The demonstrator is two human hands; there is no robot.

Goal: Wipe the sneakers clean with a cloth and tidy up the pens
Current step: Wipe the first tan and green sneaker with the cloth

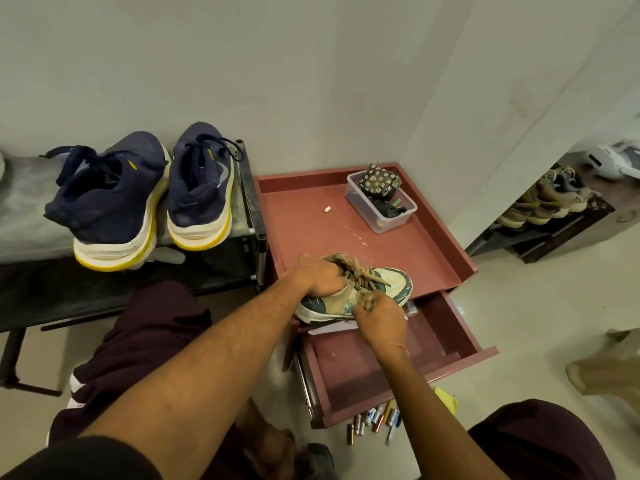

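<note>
Sneaker (391,285) in left fingers (330,271), right fingers (372,308) (curled) alongside

Dim, even indoor light — faint glare on the cabinet top (311,244), soft shadows, edges bowed.

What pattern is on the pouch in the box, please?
Pouch: white daisies on black; head view.

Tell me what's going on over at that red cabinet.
A person at the red cabinet is working on a tan and green sneaker resting at its front edge, above the open drawer. The left hand grips the shoe by its laced top. The right hand pinches a small greyish wad, likely the cloth, against its side. The pens lie scattered on the floor below the drawer, and a navy pair sits on the rack alongside.
</note>
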